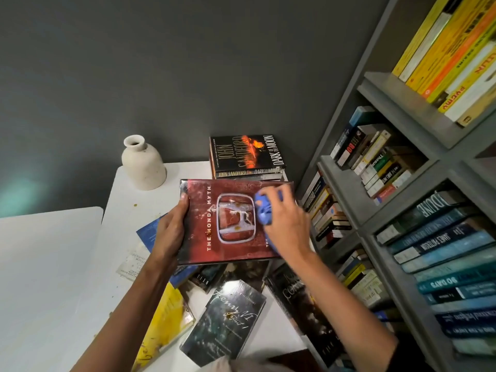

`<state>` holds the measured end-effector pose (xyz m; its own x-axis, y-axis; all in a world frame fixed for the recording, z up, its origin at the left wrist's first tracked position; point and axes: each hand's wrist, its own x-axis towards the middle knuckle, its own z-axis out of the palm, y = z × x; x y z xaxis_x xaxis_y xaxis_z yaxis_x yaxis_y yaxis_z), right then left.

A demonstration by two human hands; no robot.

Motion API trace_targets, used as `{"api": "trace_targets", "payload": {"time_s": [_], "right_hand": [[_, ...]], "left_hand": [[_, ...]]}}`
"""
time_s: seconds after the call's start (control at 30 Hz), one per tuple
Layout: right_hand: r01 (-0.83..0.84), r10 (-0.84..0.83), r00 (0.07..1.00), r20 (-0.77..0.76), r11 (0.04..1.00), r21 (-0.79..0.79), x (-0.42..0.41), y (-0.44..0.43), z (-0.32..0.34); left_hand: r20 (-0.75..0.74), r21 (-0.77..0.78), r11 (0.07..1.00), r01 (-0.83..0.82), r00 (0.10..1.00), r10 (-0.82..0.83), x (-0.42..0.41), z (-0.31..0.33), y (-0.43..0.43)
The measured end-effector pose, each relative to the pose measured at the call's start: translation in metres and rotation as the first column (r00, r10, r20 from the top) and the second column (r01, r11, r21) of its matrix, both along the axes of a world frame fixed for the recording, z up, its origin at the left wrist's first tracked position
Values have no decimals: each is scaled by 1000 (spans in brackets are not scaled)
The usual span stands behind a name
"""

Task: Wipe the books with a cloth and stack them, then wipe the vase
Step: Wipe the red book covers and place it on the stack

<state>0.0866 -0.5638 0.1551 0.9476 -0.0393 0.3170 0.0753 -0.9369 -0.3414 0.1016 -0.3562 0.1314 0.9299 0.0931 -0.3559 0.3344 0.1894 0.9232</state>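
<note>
Wiping 1 red book (230,232) w/ 1 cloth (263,210), 1 vase (143,166) behind.

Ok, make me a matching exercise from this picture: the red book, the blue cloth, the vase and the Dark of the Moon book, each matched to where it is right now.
Column one:
1 red book
2 blue cloth
3 vase
4 Dark of the Moon book

Column two:
A on top of the stack by the wall
B bunched in the right hand
C upright at the white table's far corner
D held at its edge by the left hand

Pairs: 1-D, 2-B, 3-C, 4-A.
</note>
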Motion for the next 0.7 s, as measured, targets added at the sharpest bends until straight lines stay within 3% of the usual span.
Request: {"api": "trace_targets", "payload": {"time_s": [0.13,0.27,0.37,0.53,0.6,0.7], "right_hand": [[198,-198,980,4,980,-19,21,-21,12],[-58,57,991,122,998,6,17,23,11],[-256,259,961,99,966,-44,-3,10,-1],[35,-34,997,64,999,-10,16,-22,-1],[-8,5,996,84,999,33,22,1,6],[-258,255,957,137,966,7,3,34,0]], "left_hand": [[-39,-35,999,7,999,-9,-4,-3,-1],[-36,-41,999,25,999,-26,-1,3,-9],[3,-3,1000,18,1000,-18,1,7,-5],[-24,-44,999,18,1000,-19,-4,6,-6],[-28,-74,997,11,1000,-13,-3,8,-12],[13,-51,999,1,1000,0,2,13,-17]]}}
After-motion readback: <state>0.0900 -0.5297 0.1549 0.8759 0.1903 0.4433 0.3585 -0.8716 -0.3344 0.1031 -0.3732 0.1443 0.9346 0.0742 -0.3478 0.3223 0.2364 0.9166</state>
